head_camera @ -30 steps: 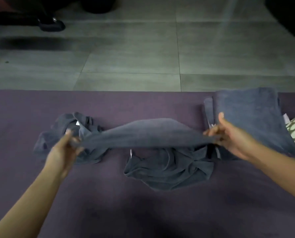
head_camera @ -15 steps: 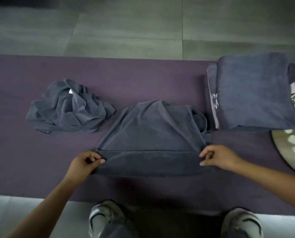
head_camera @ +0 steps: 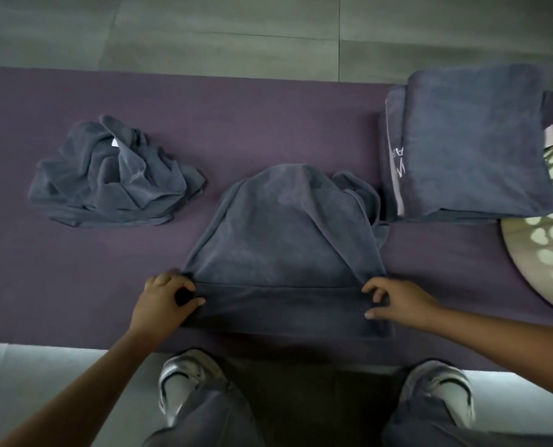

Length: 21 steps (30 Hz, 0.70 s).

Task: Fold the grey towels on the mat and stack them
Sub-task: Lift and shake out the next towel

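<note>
A grey towel [head_camera: 281, 240] lies partly spread in the middle of the purple mat [head_camera: 268, 124], its near edge straight, its far part bunched. My left hand [head_camera: 162, 301] pinches its near left corner between thumb and fingers. My right hand [head_camera: 397, 301] pinches the near right corner. A crumpled grey towel [head_camera: 114, 175] sits on the mat to the left. A stack of folded grey towels [head_camera: 471, 146] rests on the mat at the right.
A pale cushion with a spotted pattern [head_camera: 545, 246] overlaps the mat's right end beside the stack. My two shoes [head_camera: 184, 382] stand on the floor just off the mat's near edge. Grey tiled floor [head_camera: 236, 27] lies beyond the mat.
One second ago I held the towel stretched in the air over the mat. Since then it has come down onto the mat near me, and my hands stay on its near corners.
</note>
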Each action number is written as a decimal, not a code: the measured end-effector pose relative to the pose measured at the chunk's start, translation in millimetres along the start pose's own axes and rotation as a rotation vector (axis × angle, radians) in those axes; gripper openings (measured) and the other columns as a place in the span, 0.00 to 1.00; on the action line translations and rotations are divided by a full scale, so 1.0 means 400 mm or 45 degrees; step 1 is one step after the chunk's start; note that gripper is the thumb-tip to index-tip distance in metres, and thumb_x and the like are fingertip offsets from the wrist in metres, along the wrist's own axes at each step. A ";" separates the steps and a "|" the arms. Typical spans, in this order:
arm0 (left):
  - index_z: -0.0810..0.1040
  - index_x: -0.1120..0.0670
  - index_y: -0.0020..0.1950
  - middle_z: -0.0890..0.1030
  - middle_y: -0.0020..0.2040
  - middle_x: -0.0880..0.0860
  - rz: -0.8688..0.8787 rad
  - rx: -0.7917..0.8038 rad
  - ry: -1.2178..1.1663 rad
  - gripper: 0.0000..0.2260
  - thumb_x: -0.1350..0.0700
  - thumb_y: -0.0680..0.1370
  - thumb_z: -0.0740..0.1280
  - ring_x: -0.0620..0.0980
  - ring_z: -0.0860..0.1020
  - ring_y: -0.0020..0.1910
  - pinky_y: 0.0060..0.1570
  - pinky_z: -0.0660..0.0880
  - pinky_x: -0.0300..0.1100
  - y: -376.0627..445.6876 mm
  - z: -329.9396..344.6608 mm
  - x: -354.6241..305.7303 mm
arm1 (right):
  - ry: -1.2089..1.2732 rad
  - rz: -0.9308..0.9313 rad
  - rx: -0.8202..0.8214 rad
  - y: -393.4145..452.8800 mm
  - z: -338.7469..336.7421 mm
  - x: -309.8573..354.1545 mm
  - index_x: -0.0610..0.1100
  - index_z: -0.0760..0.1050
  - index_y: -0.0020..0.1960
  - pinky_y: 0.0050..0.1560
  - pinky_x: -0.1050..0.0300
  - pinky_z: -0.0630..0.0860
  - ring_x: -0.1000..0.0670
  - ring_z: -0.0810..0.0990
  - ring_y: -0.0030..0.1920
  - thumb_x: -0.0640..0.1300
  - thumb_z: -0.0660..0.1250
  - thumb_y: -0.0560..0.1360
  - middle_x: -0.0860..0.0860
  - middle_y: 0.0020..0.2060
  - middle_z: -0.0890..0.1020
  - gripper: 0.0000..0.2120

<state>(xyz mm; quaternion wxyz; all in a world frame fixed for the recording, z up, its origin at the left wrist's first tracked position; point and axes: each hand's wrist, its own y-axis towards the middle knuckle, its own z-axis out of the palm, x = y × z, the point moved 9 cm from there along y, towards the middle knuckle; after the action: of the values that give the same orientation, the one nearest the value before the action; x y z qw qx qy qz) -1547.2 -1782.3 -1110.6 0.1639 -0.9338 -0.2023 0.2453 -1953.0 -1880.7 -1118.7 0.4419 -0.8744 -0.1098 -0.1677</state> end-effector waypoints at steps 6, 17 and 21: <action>0.81 0.51 0.53 0.77 0.56 0.54 -0.024 0.015 0.046 0.18 0.49 0.66 0.78 0.60 0.70 0.60 0.60 0.67 0.52 0.039 -0.004 -0.024 | 0.175 -0.049 -0.035 0.015 -0.033 0.044 0.55 0.70 0.66 0.41 0.72 0.71 0.57 0.77 0.43 0.52 0.75 0.67 0.55 0.52 0.76 0.28; 0.77 0.57 0.57 0.74 0.56 0.59 0.075 -0.139 0.007 0.17 0.49 0.73 0.71 0.62 0.70 0.58 0.58 0.66 0.53 0.109 -0.034 -0.174 | -0.294 -0.359 -0.579 0.011 -0.153 0.210 0.45 0.74 0.61 0.53 0.50 0.75 0.44 0.76 0.55 0.52 0.71 0.71 0.48 0.55 0.75 0.21; 0.71 0.57 0.68 0.70 0.68 0.59 0.151 -0.073 -0.195 0.28 0.41 0.74 0.61 0.60 0.65 0.68 0.67 0.61 0.50 0.214 -0.032 -0.275 | -0.237 -0.388 -0.672 0.084 -0.231 0.281 0.42 0.68 0.68 0.67 0.48 0.65 0.41 0.67 0.65 0.50 0.72 0.70 0.44 0.66 0.68 0.31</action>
<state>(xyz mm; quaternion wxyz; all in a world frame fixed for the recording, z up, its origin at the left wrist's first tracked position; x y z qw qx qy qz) -1602.7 -1909.2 -1091.7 0.1064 -0.9269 -0.1656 0.3195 -1856.5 -1970.3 -1048.5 0.1577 -0.9439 -0.2320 -0.1740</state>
